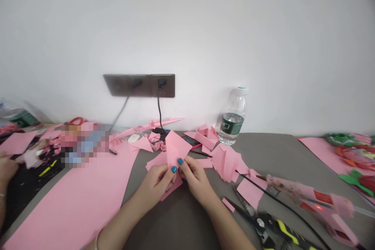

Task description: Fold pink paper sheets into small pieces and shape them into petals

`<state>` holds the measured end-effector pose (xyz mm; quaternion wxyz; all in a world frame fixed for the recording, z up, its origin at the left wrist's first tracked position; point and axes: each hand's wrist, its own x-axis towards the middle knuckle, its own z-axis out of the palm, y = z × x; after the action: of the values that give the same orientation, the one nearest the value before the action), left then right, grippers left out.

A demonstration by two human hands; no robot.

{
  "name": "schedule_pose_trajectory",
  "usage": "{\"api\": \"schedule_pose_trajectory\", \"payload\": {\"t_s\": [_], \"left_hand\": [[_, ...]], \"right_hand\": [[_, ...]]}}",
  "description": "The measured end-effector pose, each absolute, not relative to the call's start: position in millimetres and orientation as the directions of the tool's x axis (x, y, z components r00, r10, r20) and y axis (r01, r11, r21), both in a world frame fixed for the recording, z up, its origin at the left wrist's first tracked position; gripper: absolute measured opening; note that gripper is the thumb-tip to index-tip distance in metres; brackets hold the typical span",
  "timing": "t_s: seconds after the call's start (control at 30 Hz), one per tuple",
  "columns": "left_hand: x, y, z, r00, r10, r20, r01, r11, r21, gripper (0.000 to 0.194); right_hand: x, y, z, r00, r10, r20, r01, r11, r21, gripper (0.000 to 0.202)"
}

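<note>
Between my two hands, over the middle of the grey table, is a folded piece of pink paper (176,146) with its pointed end toward me. My left hand (158,181) pinches its lower left side, thumb on top. On the lower right, my right hand (193,175) pinches the same paper, thumb close to the other thumb. Another pink sheet lies just under and behind my hands, partly hidden. Loose pink paper pieces (227,162) are piled to the right of my right hand.
Scissors (260,222) and a pink glue gun (319,205) with a lit red light lie at right, its black cord crossing the table. A water bottle (233,119) stands by the wall. At left are a large pink sheet (88,199) and another person's hand (7,170).
</note>
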<state>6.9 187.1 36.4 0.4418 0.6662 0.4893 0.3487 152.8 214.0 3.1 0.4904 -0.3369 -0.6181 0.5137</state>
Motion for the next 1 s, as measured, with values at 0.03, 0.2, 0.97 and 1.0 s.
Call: {"api": "schedule_pose_trajectory", "payload": {"t_s": [0.03,0.2,0.97,1.0], "left_hand": [[6.7,187.0,36.5,0.271,0.962,0.035,0.337,-0.128,0.933,0.048],[4.9,187.8,35.1,0.222,0.973,0.056,0.374,-0.138,0.917,0.049],[6.8,190.8,39.1,0.278,0.959,0.06,0.399,-0.172,0.901,0.04],[6.6,190.9,40.0,0.28,0.957,0.071,0.411,-0.187,0.892,0.039]], "right_hand": [[152.9,213.7,2.5,-0.298,0.919,0.257,-0.096,0.239,-0.966,0.041],[152.6,211.6,2.4,-0.328,0.914,0.24,-0.123,0.211,-0.97,0.041],[148.5,213.3,-0.7,-0.238,0.942,0.236,-0.224,0.183,-0.957,0.043],[148.6,213.5,-0.9,-0.239,0.942,0.234,-0.225,0.181,-0.958,0.043]]}}
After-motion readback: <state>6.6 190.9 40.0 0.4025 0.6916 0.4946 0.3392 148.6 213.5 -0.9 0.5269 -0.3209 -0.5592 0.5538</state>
